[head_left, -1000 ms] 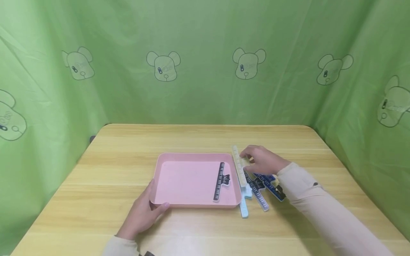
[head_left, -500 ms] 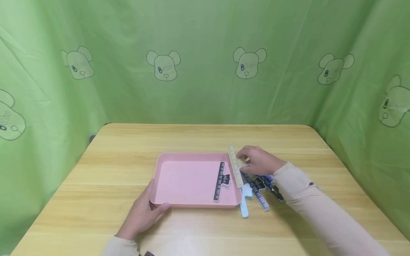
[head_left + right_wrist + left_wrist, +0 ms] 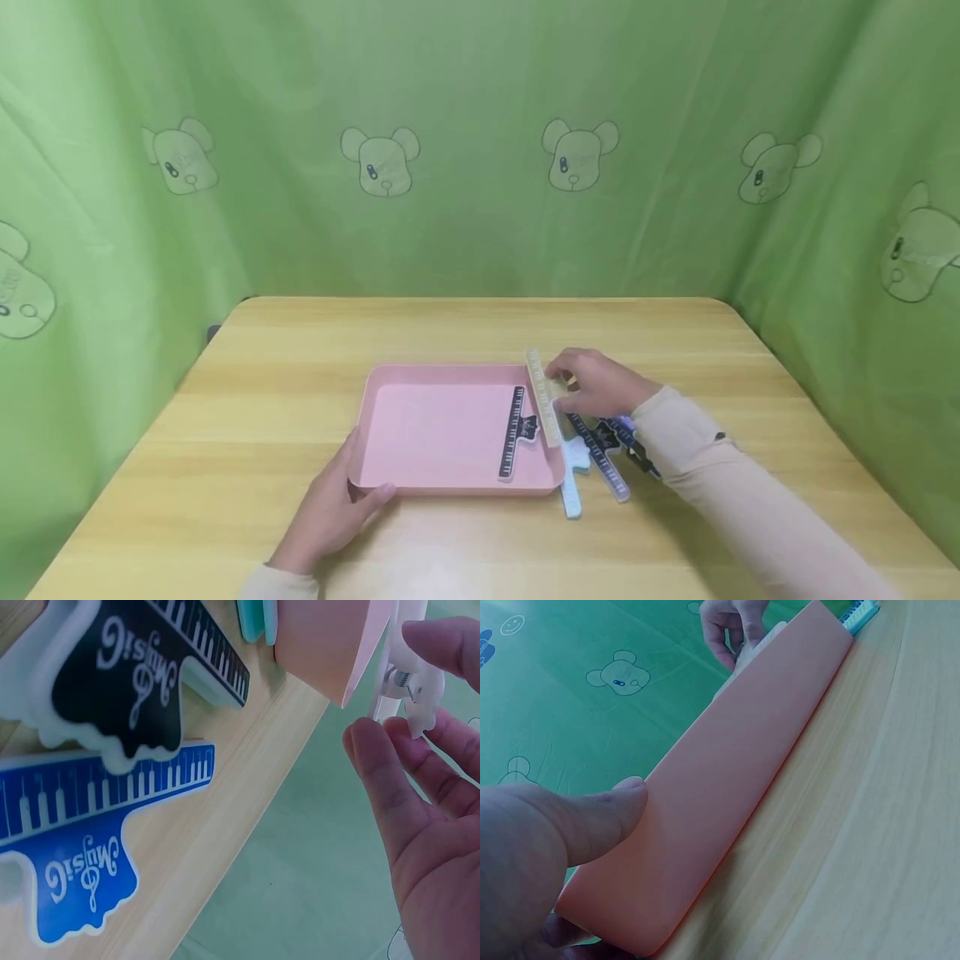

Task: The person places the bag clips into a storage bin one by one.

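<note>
My left hand (image 3: 324, 504) holds the pink tray (image 3: 431, 433) at its front left corner. In the left wrist view its thumb presses the tray wall (image 3: 712, 765) near the rim, and the other fingers are partly hidden behind the corner. My right hand (image 3: 603, 385) pinches a pale yellowish-white clip (image 3: 543, 400) with a piano-key strip. In the right wrist view the clip's metal spring shows between thumb and fingers. This clip overlaps the tray's right rim in the head view. Inside the tray lies a black piano-key clip (image 3: 512, 433).
Right of the tray, several more piano-key clips lie on the wooden table (image 3: 262, 400): a light blue one (image 3: 572, 500) by the tray wall, a black one (image 3: 609, 471) and a blue one (image 3: 82, 877) marked "Music". A green curtain (image 3: 480, 233) surrounds the table's back and sides.
My right hand has moved left with the pale clip, from beside the tray to over its right rim. The left hand keeps its hold on the tray. The head view has shifted slightly.
</note>
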Action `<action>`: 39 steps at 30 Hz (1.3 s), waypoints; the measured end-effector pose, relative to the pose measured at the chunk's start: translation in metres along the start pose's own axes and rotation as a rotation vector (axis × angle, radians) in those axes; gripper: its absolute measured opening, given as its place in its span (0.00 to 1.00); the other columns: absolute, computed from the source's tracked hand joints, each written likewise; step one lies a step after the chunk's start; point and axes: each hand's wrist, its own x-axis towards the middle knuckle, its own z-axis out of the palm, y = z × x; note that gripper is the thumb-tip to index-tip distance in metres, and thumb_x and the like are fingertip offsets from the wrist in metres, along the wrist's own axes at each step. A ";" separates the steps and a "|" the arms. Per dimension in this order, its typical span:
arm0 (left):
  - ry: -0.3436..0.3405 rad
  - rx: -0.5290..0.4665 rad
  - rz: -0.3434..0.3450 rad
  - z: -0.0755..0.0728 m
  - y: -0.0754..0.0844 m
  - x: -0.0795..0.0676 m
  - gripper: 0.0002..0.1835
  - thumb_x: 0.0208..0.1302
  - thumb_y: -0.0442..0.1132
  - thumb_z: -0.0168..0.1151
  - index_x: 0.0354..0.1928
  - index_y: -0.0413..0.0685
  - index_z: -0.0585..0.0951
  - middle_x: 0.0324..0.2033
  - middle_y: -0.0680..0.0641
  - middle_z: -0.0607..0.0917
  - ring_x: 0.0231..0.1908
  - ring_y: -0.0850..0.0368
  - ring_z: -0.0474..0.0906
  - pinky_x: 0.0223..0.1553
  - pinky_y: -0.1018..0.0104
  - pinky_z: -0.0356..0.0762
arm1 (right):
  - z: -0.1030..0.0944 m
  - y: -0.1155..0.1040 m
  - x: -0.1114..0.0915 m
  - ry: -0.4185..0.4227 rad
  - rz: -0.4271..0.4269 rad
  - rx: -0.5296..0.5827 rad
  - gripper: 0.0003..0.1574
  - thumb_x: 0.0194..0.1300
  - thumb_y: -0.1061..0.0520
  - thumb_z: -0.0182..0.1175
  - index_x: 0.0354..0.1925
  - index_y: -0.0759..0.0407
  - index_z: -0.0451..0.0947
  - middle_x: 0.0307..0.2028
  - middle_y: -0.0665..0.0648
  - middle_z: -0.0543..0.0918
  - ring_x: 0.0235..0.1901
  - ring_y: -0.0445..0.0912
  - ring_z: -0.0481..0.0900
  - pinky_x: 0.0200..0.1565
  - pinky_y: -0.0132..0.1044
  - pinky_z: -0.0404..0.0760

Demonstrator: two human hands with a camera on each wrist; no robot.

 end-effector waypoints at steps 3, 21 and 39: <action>0.012 -0.004 0.028 0.000 0.002 0.005 0.51 0.59 0.51 0.69 0.75 0.38 0.50 0.70 0.34 0.60 0.66 0.34 0.61 0.65 0.38 0.58 | -0.005 -0.001 0.001 0.026 0.000 -0.006 0.28 0.52 0.58 0.71 0.51 0.69 0.77 0.43 0.58 0.81 0.44 0.51 0.79 0.45 0.40 0.84; 0.000 -0.005 0.002 0.000 0.001 -0.001 0.52 0.59 0.52 0.69 0.75 0.40 0.50 0.70 0.35 0.61 0.66 0.35 0.62 0.65 0.38 0.58 | -0.001 -0.015 0.003 0.015 -0.026 -0.004 0.27 0.53 0.58 0.70 0.50 0.68 0.78 0.43 0.59 0.81 0.42 0.51 0.80 0.45 0.41 0.84; -0.001 -0.015 0.027 0.001 -0.003 -0.002 0.51 0.59 0.54 0.68 0.76 0.43 0.51 0.69 0.36 0.63 0.65 0.36 0.63 0.65 0.38 0.59 | 0.003 -0.024 0.007 -0.002 -0.032 0.034 0.29 0.53 0.57 0.70 0.52 0.68 0.77 0.43 0.57 0.81 0.44 0.49 0.80 0.45 0.37 0.84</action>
